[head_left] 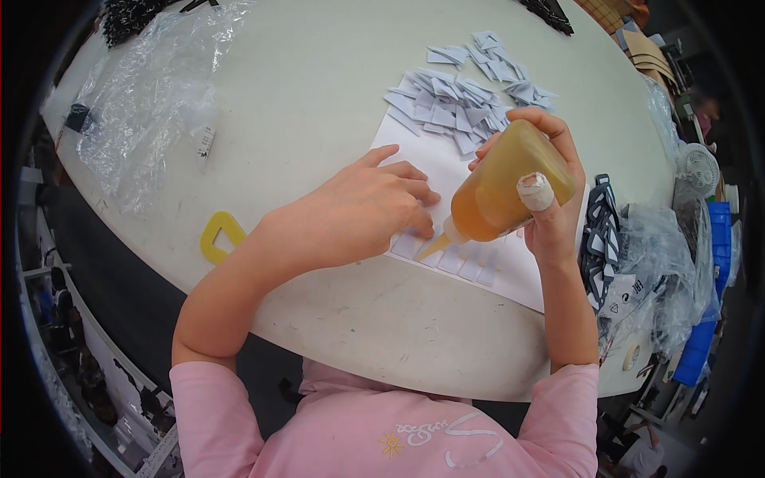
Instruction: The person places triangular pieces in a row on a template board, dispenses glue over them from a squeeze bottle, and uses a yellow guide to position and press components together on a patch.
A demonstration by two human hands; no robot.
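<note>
My right hand [555,211], its thumb tip wrapped in white tape, grips a squeeze bottle [498,191] of amber liquid. The bottle is tilted, its narrow nozzle pointing down and left over a row of small pale paper pieces [468,268]. These lie along the near edge of a white sheet [514,279]. My left hand [370,203] rests palm down at the sheet's left side, fingers spread, fingertips beside the nozzle and the row. Whether it touches a piece is hidden. Beyond both hands, a pile of folded white paper pieces [446,103] covers the sheet's far end.
A yellow ring-shaped piece with a triangular hole [213,248] lies left of my left forearm. Clear plastic wrap [151,103] spreads over the table's left side. At the right are a stack of dark strips [599,239], more plastic bags [665,271] and a small fan [698,169].
</note>
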